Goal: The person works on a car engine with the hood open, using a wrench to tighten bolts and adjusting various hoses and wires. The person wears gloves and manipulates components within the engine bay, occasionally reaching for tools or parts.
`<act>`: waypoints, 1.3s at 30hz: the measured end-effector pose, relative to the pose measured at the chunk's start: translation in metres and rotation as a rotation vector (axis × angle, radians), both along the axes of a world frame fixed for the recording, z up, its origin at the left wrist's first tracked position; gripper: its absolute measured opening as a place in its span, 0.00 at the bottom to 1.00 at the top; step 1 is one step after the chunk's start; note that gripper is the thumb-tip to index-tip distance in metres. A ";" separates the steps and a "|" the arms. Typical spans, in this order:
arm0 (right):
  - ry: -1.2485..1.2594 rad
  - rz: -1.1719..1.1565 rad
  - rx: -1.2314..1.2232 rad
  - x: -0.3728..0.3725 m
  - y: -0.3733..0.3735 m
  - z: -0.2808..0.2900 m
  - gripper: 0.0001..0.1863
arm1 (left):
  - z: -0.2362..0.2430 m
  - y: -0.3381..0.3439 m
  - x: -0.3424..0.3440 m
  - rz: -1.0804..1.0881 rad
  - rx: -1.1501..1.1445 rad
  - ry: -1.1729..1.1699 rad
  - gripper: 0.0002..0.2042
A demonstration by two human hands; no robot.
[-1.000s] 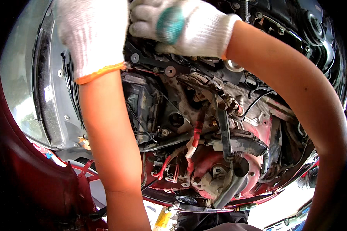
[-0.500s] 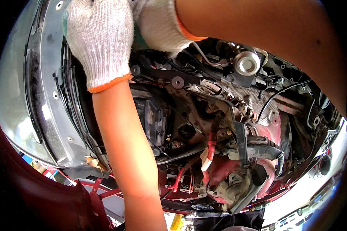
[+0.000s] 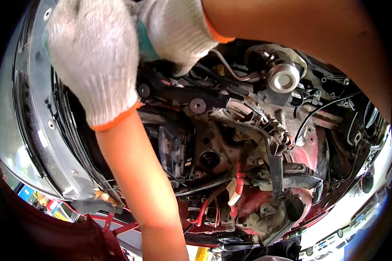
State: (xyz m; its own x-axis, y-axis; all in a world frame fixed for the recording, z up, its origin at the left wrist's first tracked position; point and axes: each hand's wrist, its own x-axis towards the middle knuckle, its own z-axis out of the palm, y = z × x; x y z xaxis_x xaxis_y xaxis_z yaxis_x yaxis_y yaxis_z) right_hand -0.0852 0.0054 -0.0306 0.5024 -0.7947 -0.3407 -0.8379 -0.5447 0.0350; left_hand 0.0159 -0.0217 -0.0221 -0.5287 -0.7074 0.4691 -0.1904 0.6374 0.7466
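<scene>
Both my hands wear white knit work gloves with orange cuffs and teal-green palm coating. My left hand (image 3: 93, 61), back upward, is at the upper left beside the grey cowl panel (image 3: 59, 148) below the windshield. Its fingers look curled under, partly cut off by the top edge; whatever they hold is hidden. Close against it on the right is my right hand (image 3: 174, 32), its arm crossing from the upper right. The right fingers are hidden behind the left glove and the picture's edge. Below both gloves lies a black bracket (image 3: 174, 96) with round bushings.
An opened engine bay spreads below and right of the gloves. It holds a round silver metal canister (image 3: 283, 78), a red cable (image 3: 239, 178), a black plastic strip (image 3: 276, 174) and a dark hose (image 3: 209, 187). A dark red body panel (image 3: 52, 237) borders the lower left.
The view has shifted, and the engine parts sit slightly lower in it. Both gloves appear lower and further left, still close together, with more of the right glove's teal palm showing.
</scene>
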 end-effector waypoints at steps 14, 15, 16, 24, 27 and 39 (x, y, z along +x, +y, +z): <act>-0.499 -0.423 -0.246 -0.057 0.163 0.022 0.12 | -0.012 -0.003 -0.021 0.043 -0.075 -0.302 0.16; -0.516 -0.518 -0.260 -0.069 0.199 0.029 0.11 | -0.018 0.007 -0.033 0.026 0.024 -0.259 0.16; -0.752 -0.599 -0.323 -0.056 0.220 0.015 0.11 | 0.001 -0.008 0.000 0.097 -0.055 -0.391 0.16; -1.156 -1.961 -0.001 -0.009 0.467 0.007 0.11 | -0.030 0.035 0.031 -0.011 0.040 -0.283 0.19; -1.047 -1.849 0.041 0.006 0.488 -0.008 0.10 | -0.038 0.050 0.034 -0.094 -0.190 -0.383 0.24; -1.147 -1.728 -0.131 0.014 0.362 -0.095 0.31 | -0.031 0.049 0.027 -0.022 -0.413 -0.390 0.20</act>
